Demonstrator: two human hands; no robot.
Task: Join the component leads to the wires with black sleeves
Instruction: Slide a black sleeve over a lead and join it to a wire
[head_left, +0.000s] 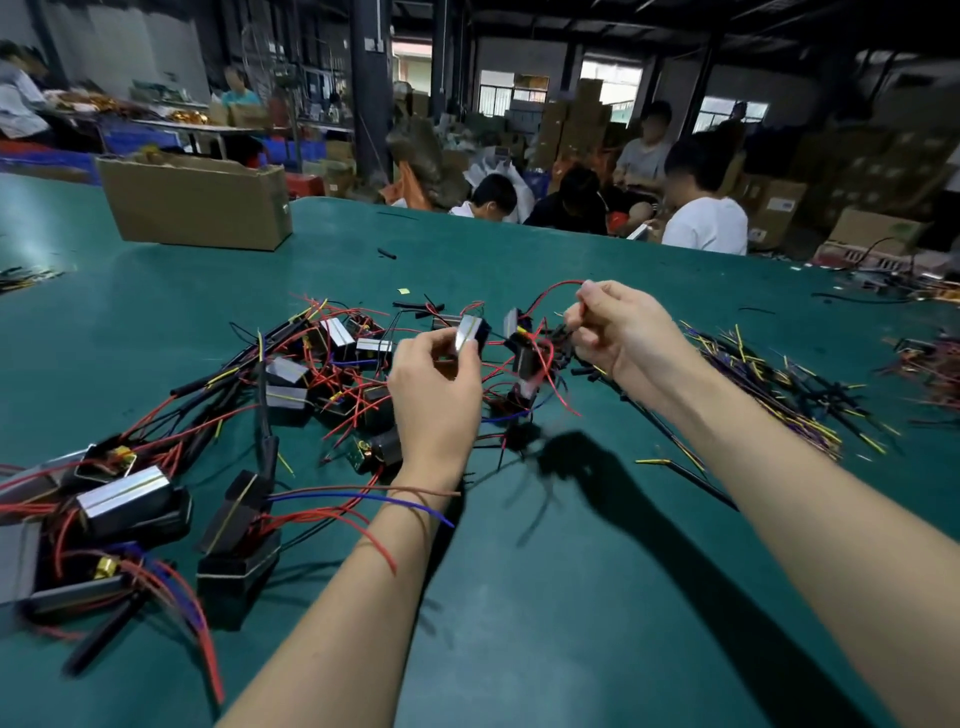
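Note:
My left hand (435, 389) grips a small black transformer-like component (471, 332) with a silver top, held up above the green table (545, 597). My right hand (618, 327) pinches a thin red lead (558, 287) that loops up from the component side; its fingertips are curled together. Between the hands lie more black components with red and blue leads (524, 364). A pile of yellow-tipped wires with black sleeves (769, 384) lies to the right of my right hand. Finished-looking components with black sleeves (130, 499) lie at the lower left.
A brown cardboard box (197, 202) stands at the table's far left. Loose black sleeve pieces (387, 253) are scattered at the back of the table. Several people (696, 202) sit beyond the far edge. More wire heaps (930, 364) lie at the right edge.

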